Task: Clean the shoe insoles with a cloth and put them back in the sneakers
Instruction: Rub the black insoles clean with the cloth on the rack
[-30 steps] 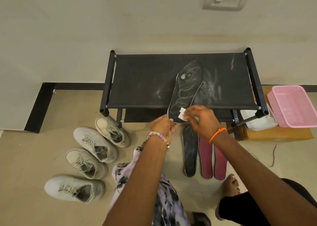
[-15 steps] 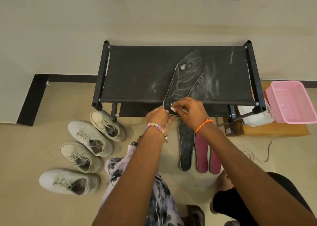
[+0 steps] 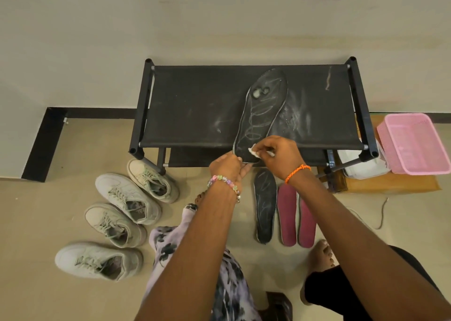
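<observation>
A black insole [image 3: 262, 111] streaked with white marks lies on the black fabric shoe rack [image 3: 195, 106], its heel hanging over the front edge. My left hand [image 3: 228, 167] grips that heel end from below. My right hand [image 3: 280, 153] pinches a small white cloth [image 3: 253, 152] and presses it on the insole near the heel. On the floor lie another black insole [image 3: 264, 206] and two maroon insoles [image 3: 296, 215]. Several pale grey sneakers [image 3: 127, 196] stand at the left.
A pink plastic basket [image 3: 415, 142] sits on a brown box [image 3: 395, 184] to the right of the rack, with a white bag [image 3: 361, 164] beside it. My bare feet [image 3: 321, 257] and patterned clothing [image 3: 227, 284] fill the lower centre. The wall is close behind the rack.
My right hand with the cloth has stayed at the heel end, shifting slightly along the insole. The camera view has tilted a little; the left hand keeps its hold.
</observation>
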